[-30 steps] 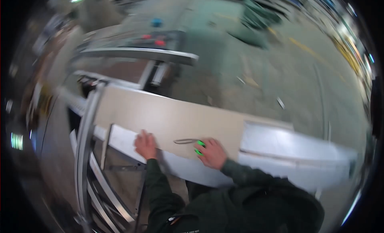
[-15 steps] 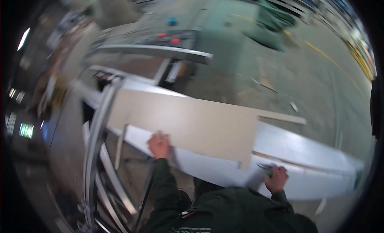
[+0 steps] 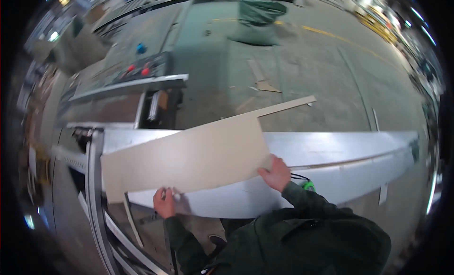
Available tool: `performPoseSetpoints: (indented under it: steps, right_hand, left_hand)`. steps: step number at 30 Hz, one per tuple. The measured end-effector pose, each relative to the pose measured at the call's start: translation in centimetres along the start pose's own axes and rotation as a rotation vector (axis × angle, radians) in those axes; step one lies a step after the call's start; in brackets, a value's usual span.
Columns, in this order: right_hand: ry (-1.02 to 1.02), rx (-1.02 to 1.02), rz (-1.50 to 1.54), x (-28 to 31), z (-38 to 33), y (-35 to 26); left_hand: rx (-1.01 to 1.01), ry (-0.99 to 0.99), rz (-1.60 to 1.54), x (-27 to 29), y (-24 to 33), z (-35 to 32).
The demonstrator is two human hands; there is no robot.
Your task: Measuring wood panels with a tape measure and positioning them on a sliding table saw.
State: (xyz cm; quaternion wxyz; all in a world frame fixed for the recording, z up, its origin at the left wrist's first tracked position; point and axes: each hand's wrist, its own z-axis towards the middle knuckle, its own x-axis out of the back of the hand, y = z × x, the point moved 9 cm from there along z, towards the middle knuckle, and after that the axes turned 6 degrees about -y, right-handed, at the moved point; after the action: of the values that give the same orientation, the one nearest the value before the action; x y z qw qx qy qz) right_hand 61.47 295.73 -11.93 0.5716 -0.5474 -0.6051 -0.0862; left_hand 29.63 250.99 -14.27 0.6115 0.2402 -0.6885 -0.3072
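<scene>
A beige board (image 3: 189, 154) lies at a slant across a long pale metal table (image 3: 326, 145), with a notch cut into its near side. My right hand (image 3: 275, 173) grips the board's right end near its lower corner, thumb on top. Just below the near edge, my left hand (image 3: 164, 205) is closed with curled fingers; whatever may be between them is too small to make out. A green tape measure (image 3: 308, 185) with a black strap rests on the table beside my right wrist.
A metal rail frame (image 3: 96, 190) stands at the table's left end. A narrow beige strip (image 3: 288, 105) sticks out past the board's far side. Behind are a machine bed with red knobs (image 3: 145, 71), a green sack (image 3: 255, 27) and board scraps (image 3: 268, 87) on the floor.
My right hand has let go of the tape measure and taken hold of the board's right end. The board now slants upward to the right. The view has swung right.
</scene>
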Motion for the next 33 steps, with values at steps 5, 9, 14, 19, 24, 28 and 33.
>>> performPoseSetpoints:
  steps: [5, 9, 14, 19, 24, 28, 33]
  right_hand:
    - [-0.119, -0.103, 0.095, 0.2, -3.3, 2.2]
    - [-0.152, -0.095, -0.121, 1.4, -4.4, 3.7]
    - [-0.078, -0.044, -0.132, 3.6, -4.0, 5.4]
    - [-0.024, 0.046, -0.060, 3.3, -2.8, 6.6]
    - [0.019, -0.126, 0.184, 2.1, 0.4, 11.6]
    - [-0.141, -0.196, 0.255, 1.1, 2.0, 12.9]
    - [-0.275, -0.325, 0.670, -0.1, 0.0, 10.2]
  left_hand:
    - [0.220, 0.073, -0.007, 1.5, 0.0, -2.3]
    - [0.345, -0.004, 0.036, 2.4, -3.6, -5.3]
    - [0.158, 0.485, 0.448, 14.5, -8.5, -6.1]
    - [0.822, 0.362, 0.533, 24.0, -22.8, -6.0]
    - [0.813, -0.040, -0.654, 14.3, -27.0, -7.6]
    - [0.824, 0.018, -0.450, 14.9, -22.5, -8.1]
    - [0.683, 0.280, 0.214, 22.9, -18.8, -11.8]
